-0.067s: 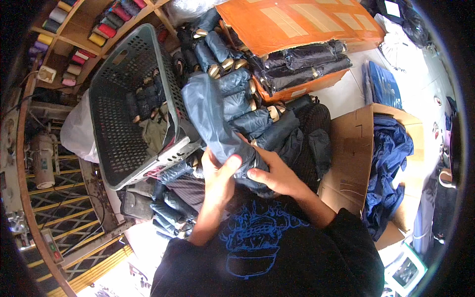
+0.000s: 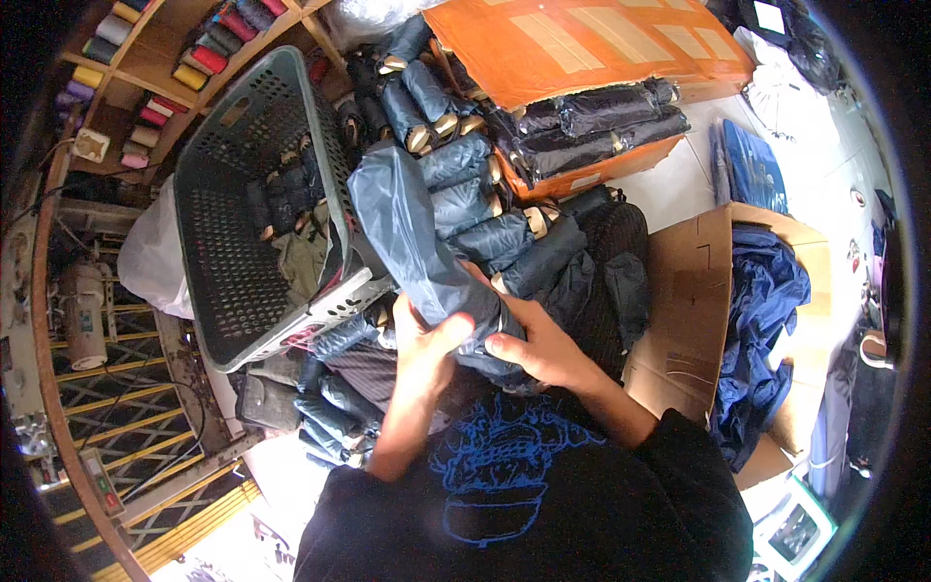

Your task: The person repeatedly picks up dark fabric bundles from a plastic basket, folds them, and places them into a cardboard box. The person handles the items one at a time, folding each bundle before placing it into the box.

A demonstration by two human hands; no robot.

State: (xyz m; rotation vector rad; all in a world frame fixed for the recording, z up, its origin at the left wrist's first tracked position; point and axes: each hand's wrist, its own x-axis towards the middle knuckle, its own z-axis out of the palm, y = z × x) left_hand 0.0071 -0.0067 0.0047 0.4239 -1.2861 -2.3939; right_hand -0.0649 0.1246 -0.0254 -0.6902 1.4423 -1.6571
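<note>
Single head-worn fisheye view, looking steeply down from above the chest, close over both hands at picture centre. Grey laundry basket (image 2: 262, 194) at upper left, orange carton (image 2: 582, 39) at top, cardboard box (image 2: 693, 291) at right. Straight edges bowed toward the dark rim.

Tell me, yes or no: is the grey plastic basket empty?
No. The grey plastic basket holds several dark rolled bundles and a piece of olive cloth inside it.
</note>
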